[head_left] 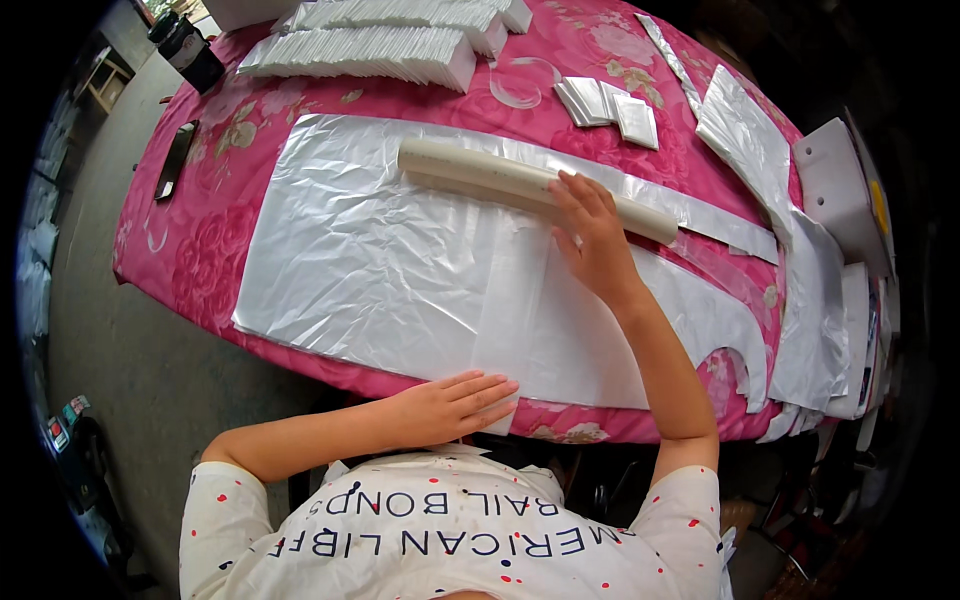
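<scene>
At the near edge of the crinkled white sheeting [380, 270], my left hand [458, 402] lies flat, gripping nothing, while the pale tube [470, 168] across the far part wants, I think, even pressure from my right hand [592, 230], draped over it unclenched.

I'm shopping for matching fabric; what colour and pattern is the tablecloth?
The tablecloth is pink with flowers; head view.

Flowered pink tabletop [215, 250]. White plastic sheets [370, 265] spread across middle to near edge; dark slab [177, 160] by left edge; dark cup [187, 53], far-left corner; white packet rows [360, 58] along far edge.
</scene>
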`<state>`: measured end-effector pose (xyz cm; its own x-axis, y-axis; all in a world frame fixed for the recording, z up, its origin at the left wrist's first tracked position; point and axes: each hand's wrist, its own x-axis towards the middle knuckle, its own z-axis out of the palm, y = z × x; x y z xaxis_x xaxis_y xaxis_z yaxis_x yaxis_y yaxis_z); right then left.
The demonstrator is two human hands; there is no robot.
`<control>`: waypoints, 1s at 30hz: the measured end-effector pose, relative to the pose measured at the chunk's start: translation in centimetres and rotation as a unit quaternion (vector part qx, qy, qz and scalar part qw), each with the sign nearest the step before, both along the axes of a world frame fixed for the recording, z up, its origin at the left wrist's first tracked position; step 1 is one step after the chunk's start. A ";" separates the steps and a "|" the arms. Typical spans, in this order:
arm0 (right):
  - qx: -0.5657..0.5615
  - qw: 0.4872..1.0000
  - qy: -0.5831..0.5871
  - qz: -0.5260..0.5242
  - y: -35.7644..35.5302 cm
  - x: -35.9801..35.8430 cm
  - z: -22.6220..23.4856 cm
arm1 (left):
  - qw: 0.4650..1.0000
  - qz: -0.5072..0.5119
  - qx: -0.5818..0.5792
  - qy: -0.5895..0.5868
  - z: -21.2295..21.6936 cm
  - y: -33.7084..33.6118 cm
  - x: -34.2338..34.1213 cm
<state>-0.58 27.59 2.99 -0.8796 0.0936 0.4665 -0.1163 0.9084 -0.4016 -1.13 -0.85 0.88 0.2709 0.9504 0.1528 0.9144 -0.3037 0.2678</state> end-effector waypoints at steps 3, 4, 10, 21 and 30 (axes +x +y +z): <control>-0.066 0.983 -0.096 0.144 -2.7 4.0 -0.1 | 0.998 -0.033 0.016 -0.048 -0.8 -0.1 -0.6; -0.085 0.971 -0.135 0.177 -4.0 5.1 0.3 | 0.997 -0.040 0.023 -0.062 -0.9 -0.2 -0.8; -0.068 0.960 -0.169 0.213 -8.0 9.1 0.3 | 0.966 -0.042 0.085 -0.241 -1.4 -0.2 -1.6; -0.057 0.995 -0.047 0.062 -8.0 9.4 -1.3 | 0.972 0.156 0.108 -0.140 -0.1 3.2 -3.8; -0.387 0.865 -0.287 -0.141 -6.2 5.8 0.6 | 0.827 0.374 0.026 -0.419 1.3 5.5 -4.9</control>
<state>5.26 21.42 3.59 -0.8367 0.4306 -0.3384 0.4868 0.3015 -0.8198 -6.03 4.66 2.20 -0.6109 0.7909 0.0359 0.3528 0.2314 0.9066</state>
